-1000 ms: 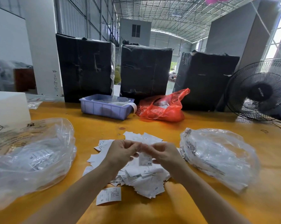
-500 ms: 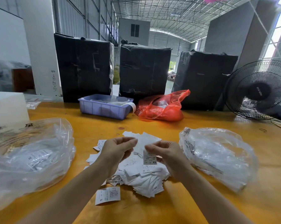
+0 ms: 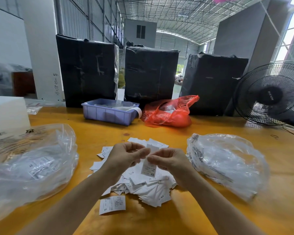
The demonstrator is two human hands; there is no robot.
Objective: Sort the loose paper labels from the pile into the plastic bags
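Observation:
A pile of white paper labels (image 3: 148,189) lies on the yellow table (image 3: 159,221) in front of me. My right hand (image 3: 168,161) pinches one label marked XS (image 3: 148,168) by its top edge, and it hangs over the pile. My left hand (image 3: 126,156) is close beside it with curled fingers, its fingertips meeting the right hand's at the label's top. A clear plastic bag (image 3: 32,167) holding labels lies to the left. Another clear bag (image 3: 227,163) lies to the right. One loose label (image 3: 112,204) sits apart at the pile's near side.
A purple plastic tray (image 3: 109,112) and a red plastic bag (image 3: 170,112) stand behind the pile. Three black wrapped boxes (image 3: 151,73) line the table's far edge. A black fan (image 3: 270,94) is at the far right and a white box (image 3: 7,112) at the far left.
My hands were together a second ago, parted with the right hand keeping the XS label, and have now come back together at the label's top.

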